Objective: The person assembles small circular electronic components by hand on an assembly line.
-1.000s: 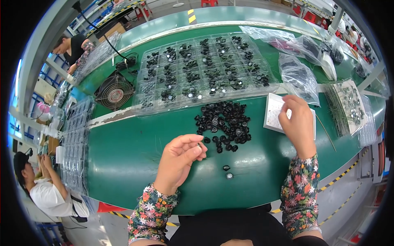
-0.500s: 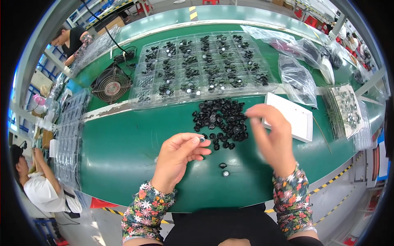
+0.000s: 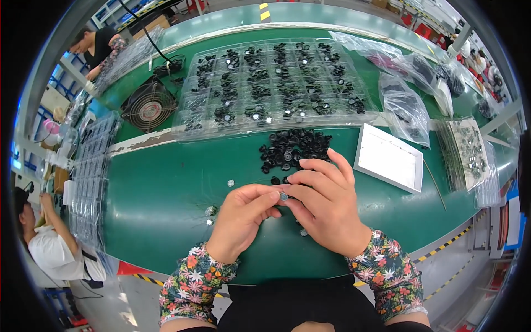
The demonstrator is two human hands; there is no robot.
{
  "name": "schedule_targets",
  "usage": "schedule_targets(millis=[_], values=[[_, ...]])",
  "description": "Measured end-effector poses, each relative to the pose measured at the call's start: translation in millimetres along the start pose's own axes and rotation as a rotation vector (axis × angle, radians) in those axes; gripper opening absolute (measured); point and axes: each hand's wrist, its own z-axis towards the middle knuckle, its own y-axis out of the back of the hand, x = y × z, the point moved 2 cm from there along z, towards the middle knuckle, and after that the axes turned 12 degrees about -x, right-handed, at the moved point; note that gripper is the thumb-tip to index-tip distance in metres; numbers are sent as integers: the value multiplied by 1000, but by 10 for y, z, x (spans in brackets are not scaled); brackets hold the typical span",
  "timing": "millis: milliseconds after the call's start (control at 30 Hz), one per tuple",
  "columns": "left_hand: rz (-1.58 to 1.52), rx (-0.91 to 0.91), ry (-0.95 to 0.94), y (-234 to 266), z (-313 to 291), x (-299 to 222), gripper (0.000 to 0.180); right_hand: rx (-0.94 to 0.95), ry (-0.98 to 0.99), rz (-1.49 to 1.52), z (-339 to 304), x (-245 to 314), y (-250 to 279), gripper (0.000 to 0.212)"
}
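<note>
My left hand (image 3: 240, 218) pinches a small round silver-faced part (image 3: 284, 196) between thumb and forefinger. My right hand (image 3: 331, 209) meets it there, thumb and forefinger closed at the same part, the other fingers raised and spread. Just beyond the fingertips lies a heap of small black round plastic pieces (image 3: 287, 157), its near side partly hidden by my right hand. Left of my left hand are loose round silver parts (image 3: 230, 182) with thin wires. Another silver part (image 3: 303, 233) shows beneath my right hand.
A clear compartment tray (image 3: 260, 91) full of black parts lies beyond the heap. A white open box (image 3: 389, 160) sits to the right, near plastic bags (image 3: 402, 105). A fan (image 3: 149, 108) stands at the left, by stacked clear trays (image 3: 88, 188). Two people work at the left.
My right hand has come left and down from beside the heap to the part in my left hand. My left hand has shifted slightly. More loose silver parts now show left of it.
</note>
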Motion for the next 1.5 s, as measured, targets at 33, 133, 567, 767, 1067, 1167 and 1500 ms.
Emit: schedule_targets(millis=[33, 133, 567, 767, 1067, 1167, 1500], values=[[-1, -3, -1, 11, 1, 0, 16, -6, 19, -3, 2, 3, -3, 20], [10, 19, 8, 23, 4, -3, 19, -8, 77, -4, 3, -2, -15, 21], [1115, -98, -915, -118, 31, -15, 22, -150, -95, -73, 71, -318, 273, 22], [1272, -43, -1058, -191, 122, 115, 19, -116, -126, -11, 60, -283, 270, 23], [533, -72, -583, -82, 157, 163, 8, -53, -156, 133, 4, -278, 210, 21], [322, 3, -308, -27, 100, 30, 11, 27, -181, 212, -37, -223, 160, 19], [-40, 202, 9, 23, 48, -14, 29, -26, -132, 186, -61, -165, 83, 22]])
